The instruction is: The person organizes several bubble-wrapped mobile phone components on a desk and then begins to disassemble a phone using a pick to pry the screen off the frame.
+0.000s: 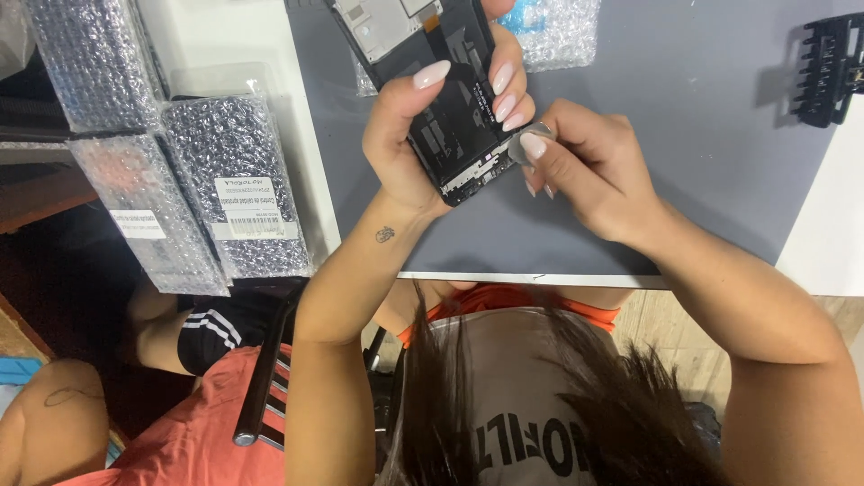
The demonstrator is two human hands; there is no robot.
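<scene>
Black and partly stripped, the phone frame [450, 117] is held above the grey mat [702, 162] that covers the tabletop [823, 243], its long axis running on a slant from the top of the view, left of centre, down to a lower corner near the middle. The open back faces up (circuit parts and a pale metal plate show inside it). The left hand [423, 126] wraps it from the left side, thumb laid across the face and fingers [504, 94] curled over the right edge, closed firmly on the frame. The right hand [589, 171] comes in from the right with the wrist bent, its fingers pinched shut on a small silvery tool [522, 148] pressed at the frame's lower right edge. Bubble-wrapped packets [225, 180] lie well apart at the left, and a black bit holder [828, 67] sits at the mat's far right.
</scene>
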